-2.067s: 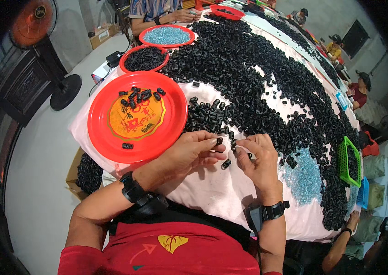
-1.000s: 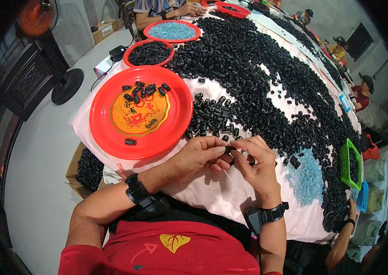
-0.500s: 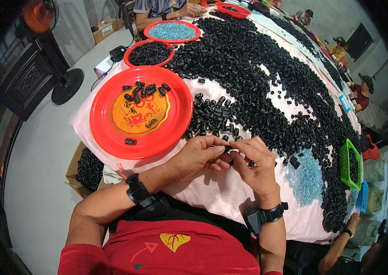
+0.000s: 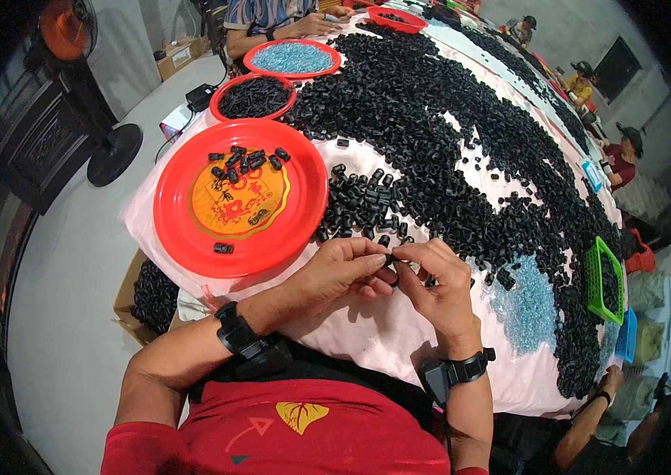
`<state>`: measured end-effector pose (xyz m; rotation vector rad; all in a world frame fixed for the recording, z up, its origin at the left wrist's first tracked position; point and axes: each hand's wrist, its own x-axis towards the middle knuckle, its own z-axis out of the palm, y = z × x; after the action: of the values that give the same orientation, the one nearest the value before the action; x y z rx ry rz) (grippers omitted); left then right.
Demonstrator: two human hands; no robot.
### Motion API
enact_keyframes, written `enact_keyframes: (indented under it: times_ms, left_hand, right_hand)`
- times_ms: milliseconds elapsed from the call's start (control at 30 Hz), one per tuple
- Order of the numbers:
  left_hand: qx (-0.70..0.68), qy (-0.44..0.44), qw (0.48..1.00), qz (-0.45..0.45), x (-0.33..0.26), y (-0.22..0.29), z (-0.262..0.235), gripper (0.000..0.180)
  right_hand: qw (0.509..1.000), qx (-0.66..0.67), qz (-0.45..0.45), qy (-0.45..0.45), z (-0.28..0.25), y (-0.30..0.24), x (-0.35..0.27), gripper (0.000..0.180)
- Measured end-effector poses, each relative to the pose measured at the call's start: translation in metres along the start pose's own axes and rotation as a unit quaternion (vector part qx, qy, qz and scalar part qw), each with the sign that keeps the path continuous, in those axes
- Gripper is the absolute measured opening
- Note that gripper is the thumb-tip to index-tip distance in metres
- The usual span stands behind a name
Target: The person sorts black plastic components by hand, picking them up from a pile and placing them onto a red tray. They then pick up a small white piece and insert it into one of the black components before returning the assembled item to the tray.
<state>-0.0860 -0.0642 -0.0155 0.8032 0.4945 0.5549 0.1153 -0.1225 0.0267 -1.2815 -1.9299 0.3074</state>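
Observation:
My left hand (image 4: 345,271) and my right hand (image 4: 440,283) meet over the near edge of the cloth-covered table. Between their thumbs and fingertips they pinch a small black plastic part (image 4: 390,259), mostly hidden by the fingers. Just beyond lies a loose cluster of short black barrel-shaped pieces (image 4: 359,202). To the left, a round red tray (image 4: 292,245) holds several black pieces (image 4: 242,161) near its far side and a single black piece (image 4: 224,248) nearer me. Small silvery-blue pieces (image 4: 526,313), too fine to make out singly, are heaped right of my right hand.
A large spread of black parts (image 4: 430,103) covers much of the table. Farther left stand a red dish of thin black pieces (image 4: 255,96) and a red dish of silvery-blue pieces (image 4: 292,58). A green basket (image 4: 603,281) sits right; a cardboard box (image 4: 125,305) stands below left. Other people work around the table.
Both hands keep their pinch on the small black part, with only slight finger movement. The whole view has shifted a little; the tray's pieces lie as before.

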Motion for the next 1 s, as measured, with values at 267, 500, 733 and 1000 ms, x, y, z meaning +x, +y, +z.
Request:
enact_keyframes:
  times_ms: [267, 500, 733, 1000]
  left_hand:
    - [0.019, -0.004, 1.000, 0.007, 0.000, -0.001, 0.000, 0.023]
    - [0.019, -0.001, 1.000, 0.009, 0.000, -0.002, -0.001, 0.024]
    - [0.004, -0.019, 1.000, 0.005, -0.002, 0.001, 0.000, 0.025]
    - [0.065, -0.003, 0.998, 0.016, -0.001, 0.002, 0.001, 0.026]
  right_hand:
    - [0.998, 0.001, -0.055, 0.022, 0.001, 0.001, 0.003, 0.025]
    - [0.995, 0.080, 0.066, 0.007, 0.001, 0.000, 0.000, 0.025]
    - [0.995, 0.069, 0.065, -0.001, -0.001, 0.003, 0.000, 0.023]
    - [0.997, 0.069, 0.018, 0.016, 0.003, 0.006, 0.000, 0.024]
